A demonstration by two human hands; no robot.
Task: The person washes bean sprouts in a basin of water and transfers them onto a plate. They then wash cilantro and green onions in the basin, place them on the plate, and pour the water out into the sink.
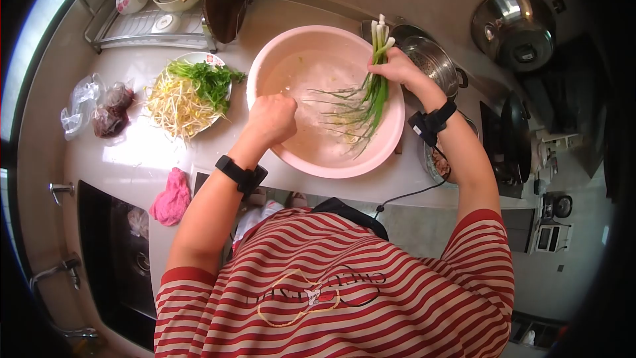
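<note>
A bunch of green onions (376,96) is in my right hand (395,68), which grips it near the white root ends at the back right rim of a pink basin (392,142). The green leaves hang down over the basin, their tips at the water. My left hand (273,119) is closed in a fist at the basin's left rim; whatever it may hold is hidden. Water and small yellowish bits show inside the basin.
A plate (229,93) of bean sprouts (177,107) and leafy greens (211,83) sits left, beside plastic bags (109,109). A pink cloth (171,197) lies by the sink (119,245). Steel pots (427,59) stand right, a dish rack (156,30) back left.
</note>
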